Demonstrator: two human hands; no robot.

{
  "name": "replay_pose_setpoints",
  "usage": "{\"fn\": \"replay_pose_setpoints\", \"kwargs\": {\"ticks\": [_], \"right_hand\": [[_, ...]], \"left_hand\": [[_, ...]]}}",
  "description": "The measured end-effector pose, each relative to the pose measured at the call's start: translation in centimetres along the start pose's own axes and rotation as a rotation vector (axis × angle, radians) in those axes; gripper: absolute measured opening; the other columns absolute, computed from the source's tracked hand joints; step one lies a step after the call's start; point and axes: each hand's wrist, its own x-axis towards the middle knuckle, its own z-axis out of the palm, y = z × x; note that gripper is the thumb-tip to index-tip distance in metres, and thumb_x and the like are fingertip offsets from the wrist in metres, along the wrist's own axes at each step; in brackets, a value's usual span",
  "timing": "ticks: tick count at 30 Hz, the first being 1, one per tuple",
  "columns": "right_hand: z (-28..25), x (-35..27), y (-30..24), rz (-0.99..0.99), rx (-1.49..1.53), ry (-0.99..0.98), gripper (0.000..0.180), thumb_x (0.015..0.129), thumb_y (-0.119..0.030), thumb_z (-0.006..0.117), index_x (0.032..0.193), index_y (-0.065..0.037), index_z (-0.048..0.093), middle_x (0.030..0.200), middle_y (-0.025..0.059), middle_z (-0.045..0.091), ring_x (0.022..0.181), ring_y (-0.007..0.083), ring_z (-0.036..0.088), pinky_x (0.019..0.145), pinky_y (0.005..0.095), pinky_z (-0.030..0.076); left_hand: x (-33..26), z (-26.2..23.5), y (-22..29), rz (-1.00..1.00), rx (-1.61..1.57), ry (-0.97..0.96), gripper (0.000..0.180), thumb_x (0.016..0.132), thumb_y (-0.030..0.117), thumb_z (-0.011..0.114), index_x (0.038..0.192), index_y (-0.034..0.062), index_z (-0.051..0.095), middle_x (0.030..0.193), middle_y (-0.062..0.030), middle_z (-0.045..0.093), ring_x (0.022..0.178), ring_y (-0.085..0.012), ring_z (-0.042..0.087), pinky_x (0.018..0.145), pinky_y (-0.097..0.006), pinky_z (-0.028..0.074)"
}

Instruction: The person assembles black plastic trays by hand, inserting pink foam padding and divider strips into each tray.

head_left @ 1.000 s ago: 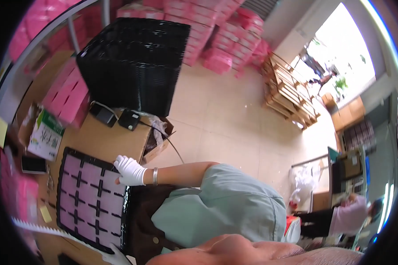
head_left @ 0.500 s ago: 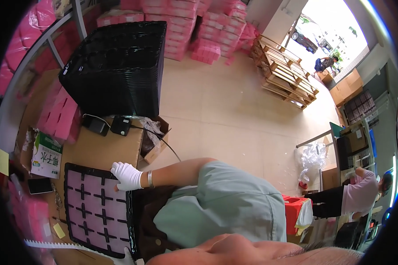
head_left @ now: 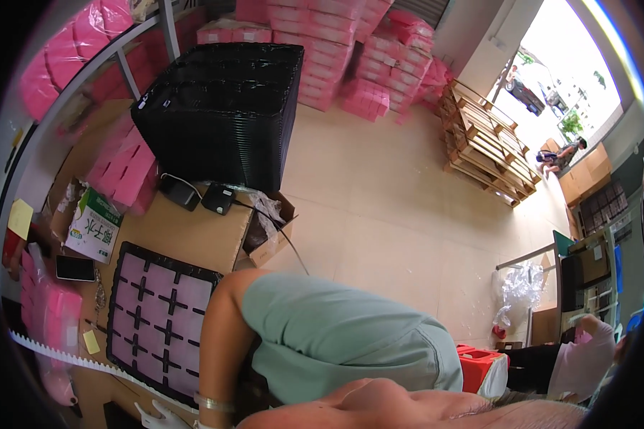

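A black tray point(head_left: 167, 332) with pale mauve cells and cross-shaped dividers lies on the cardboard-covered table. Below its lower edge, my left hand point(head_left: 162, 416) in a white glove shows at the picture's bottom, fingers apart and nothing visible in them. My right forearm bends down past the tray's right side, a bracelet at its wrist. Only the glove cuff of my right hand point(head_left: 202, 425) shows; its fingers are out of sight. A white toothed strip point(head_left: 71, 354) runs along the tray's lower left, close to my left hand.
Beyond the tray stand a tall stack of black trays point(head_left: 222, 114), black power adapters point(head_left: 218, 199), a printed carton point(head_left: 94, 225) and pink packs point(head_left: 124, 168). A dark phone point(head_left: 75, 268) lies left. Wooden pallets point(head_left: 486, 146) stand on the floor; a co-worker point(head_left: 583, 361) is at right.
My right hand has left the tray's upper right corner and swung down to the lower edge. My left hand has moved left, off the tray's lower corner. The whole view has shifted.
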Motion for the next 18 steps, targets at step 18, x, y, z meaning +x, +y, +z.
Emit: {"fn": "replay_pose_setpoints", "kwargs": {"ticks": [18], "right_hand": [[3.1,0.7,0.7,0.251,0.516,0.188,0.012,0.084,-0.010,0.058,0.080,0.001,0.057,0.075,0.0167,0.057,0.074,0.0336,0.056,0.068,0.0412,0.043]], "left_hand": [[-0.1,0.1,0.5,0.133,-0.092,-0.161,0.040,0.087,0.022,0.064,0.121,0.0021,0.057,0.103,-0.0242,0.054,0.097,-0.0410,0.054,0.084,-0.047,0.046]]}}
